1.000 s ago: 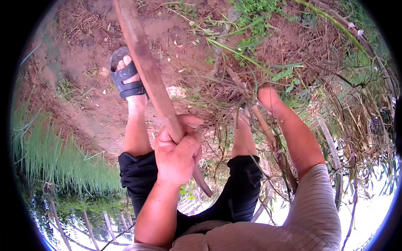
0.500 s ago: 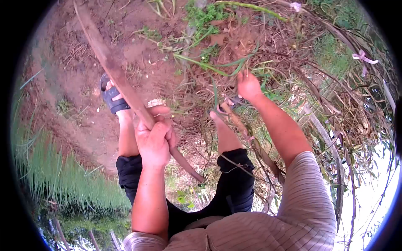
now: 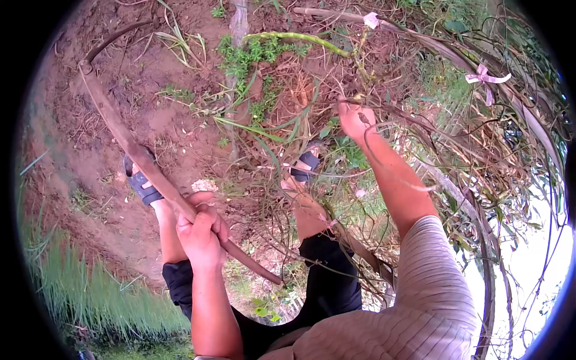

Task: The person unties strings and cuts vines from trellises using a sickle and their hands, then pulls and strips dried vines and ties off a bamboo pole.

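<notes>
My left hand [image 3: 202,234] is wrapped round the long wooden handle [image 3: 141,156] of a tool, which slants from the lower middle to the upper left. A thin, dark curved blade [image 3: 117,37] shows at its far end, over bare soil. My right hand [image 3: 358,120] is closed at the vines on the right, its fingers pinched on a thin plant stem [image 3: 362,75]. A thicker green stem [image 3: 300,37] runs to the left above this hand.
Tangled dry vines [image 3: 474,144] fill the right side, with a pink ribbon [image 3: 487,78] tied on one. My sandalled feet [image 3: 143,180] stand apart on reddish soil. Low green weeds [image 3: 252,57] grow ahead, and tall grass [image 3: 90,288] stands at the lower left.
The view has shifted, bringing the blade into sight at the upper left. My right hand has moved up from low by the foot to the stems. My left hand keeps its hold on the handle.
</notes>
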Motion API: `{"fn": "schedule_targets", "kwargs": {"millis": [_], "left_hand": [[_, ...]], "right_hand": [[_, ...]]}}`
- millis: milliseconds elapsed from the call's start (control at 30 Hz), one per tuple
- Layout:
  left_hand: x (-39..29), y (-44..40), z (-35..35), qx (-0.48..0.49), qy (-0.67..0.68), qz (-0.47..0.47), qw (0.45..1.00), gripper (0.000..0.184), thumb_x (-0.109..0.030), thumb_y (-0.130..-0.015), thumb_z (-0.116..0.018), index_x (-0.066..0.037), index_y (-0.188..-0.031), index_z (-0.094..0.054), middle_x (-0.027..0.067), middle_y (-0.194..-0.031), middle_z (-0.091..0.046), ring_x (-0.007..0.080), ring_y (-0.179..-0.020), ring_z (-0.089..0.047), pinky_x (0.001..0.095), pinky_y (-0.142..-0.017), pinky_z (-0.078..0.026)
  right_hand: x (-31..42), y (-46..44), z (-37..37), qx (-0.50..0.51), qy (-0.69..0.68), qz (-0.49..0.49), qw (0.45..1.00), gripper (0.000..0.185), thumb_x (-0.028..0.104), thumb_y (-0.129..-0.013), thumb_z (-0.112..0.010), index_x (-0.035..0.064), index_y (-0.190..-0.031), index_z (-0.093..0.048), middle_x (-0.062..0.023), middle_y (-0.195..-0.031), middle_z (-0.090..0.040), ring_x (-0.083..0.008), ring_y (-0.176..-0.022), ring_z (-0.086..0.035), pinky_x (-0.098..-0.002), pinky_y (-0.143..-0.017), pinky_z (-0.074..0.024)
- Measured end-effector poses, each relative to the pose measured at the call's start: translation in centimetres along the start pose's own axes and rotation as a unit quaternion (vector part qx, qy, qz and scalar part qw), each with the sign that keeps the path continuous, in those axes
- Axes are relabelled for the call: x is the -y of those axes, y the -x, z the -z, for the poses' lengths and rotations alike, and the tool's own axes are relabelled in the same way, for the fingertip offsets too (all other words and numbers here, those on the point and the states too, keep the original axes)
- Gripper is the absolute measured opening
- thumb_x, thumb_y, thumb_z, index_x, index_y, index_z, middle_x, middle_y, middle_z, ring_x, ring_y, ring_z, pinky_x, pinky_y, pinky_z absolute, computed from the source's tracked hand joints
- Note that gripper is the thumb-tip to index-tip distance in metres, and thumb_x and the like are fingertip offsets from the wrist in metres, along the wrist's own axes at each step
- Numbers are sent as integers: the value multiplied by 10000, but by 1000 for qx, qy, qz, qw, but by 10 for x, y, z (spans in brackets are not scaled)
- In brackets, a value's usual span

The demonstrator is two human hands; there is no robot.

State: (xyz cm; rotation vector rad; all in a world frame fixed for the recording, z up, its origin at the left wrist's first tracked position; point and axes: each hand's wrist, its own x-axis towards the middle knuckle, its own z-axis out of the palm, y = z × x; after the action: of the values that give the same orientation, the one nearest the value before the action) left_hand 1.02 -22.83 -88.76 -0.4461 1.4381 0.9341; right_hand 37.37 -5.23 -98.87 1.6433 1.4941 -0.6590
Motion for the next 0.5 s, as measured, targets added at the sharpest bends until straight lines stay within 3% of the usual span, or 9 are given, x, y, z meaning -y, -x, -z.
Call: {"fn": "schedule_targets", "kwargs": {"millis": [33,67,133,200,233,300,367,433,500], "left_hand": [[1,-2,-3,-1,2,-3,1000,234,-13,-862,-498,-2,-1082,-578,-7,-541,-400,94,-371,-329,256,-369,-340],[4,-2,-3,-1,5,0,1000,231,-14,-864,-498,-2,-1080,-577,-5,-543,-406,94,-373,-331,255,-368,-338],[10,0,-8,-7,14,3,1000,220,-18,-869,-496,-2,-1073,-577,-5,-548,-407,94,-377,-339,252,-362,-333],[13,-2,-11,-9,18,5,1000,223,-22,-871,-497,-3,-1079,-575,-8,-547,-402,92,-376,-342,253,-359,-333],[15,-2,-12,-7,20,12,1000,226,-25,-873,-498,-4,-1084,-574,-12,-546,-396,91,-376,-344,253,-357,-332],[19,-4,-11,-14,9,7,1000,230,-36,-876,-501,-5,-1093,-570,-16,-549,-390,88,-376,-346,250,-357,-338],[20,-5,-13,-17,3,5,1000,234,-31,-875,-501,-7,-1098,-569,-16,-554,-396,86,-377,-345,249,-359,-347],[16,-5,-16,-21,-3,4,1000,232,-22,-873,-497,-7,-1093,-570,-13,-556,-401,88,-375,-349,250,-361,-355],[14,-8,-22,-32,-15,-5,999,235,-17,-871,-493,-9,-1093,-570,-10,-556,-403,93,-373,-355,253,-360,-355]], "right_hand": [[-22,-15,8,-30,-9,-35,999,534,426,-1008,-360,29,-912,-704,-264,-1090,-652,-399,-1103,-599,-459,-946,-483],[-66,-42,3,-69,41,0,997,508,404,-1005,-376,36,-894,-707,-248,-1074,-665,-386,-1104,-605,-462,-953,-478],[-96,-51,8,-47,193,47,979,422,342,-988,-417,35,-945,-703,-212,-1100,-675,-359,-1138,-599,-453,-994,-454],[-126,-58,-5,-19,269,-16,963,450,249,-968,-419,6,-1321,-557,-185,-1404,-533,-316,-1367,-436,-429,-1155,-298],[-142,-62,-24,-18,270,-10,963,450,249,-968,-419,6,-1321,-557,-185,-1404,-533,-316,-1367,-436,-429,-1155,-298],[-161,-53,-50,32,400,-19,916,604,245,-975,-365,10,-1524,-282,-200,-1592,-261,-352,-1487,-215,-463,-1218,-122],[-135,-41,-60,105,492,-87,860,623,274,-1001,-301,26,-1559,-184,-199,-1634,-110,-398,-1509,-70,-513,-1216,-14],[-132,-39,-84,126,501,-71,854,624,289,-997,-327,12,-1546,-221,-256,-1602,-170,-422,-1491,-132,-515,-1213,-47],[-133,-41,-85,71,381,-49,921,613,284,-989,-362,16,-1531,-265,-251,-1577,-248,-404,-1465,-220,-508,-1209,-101]]}}
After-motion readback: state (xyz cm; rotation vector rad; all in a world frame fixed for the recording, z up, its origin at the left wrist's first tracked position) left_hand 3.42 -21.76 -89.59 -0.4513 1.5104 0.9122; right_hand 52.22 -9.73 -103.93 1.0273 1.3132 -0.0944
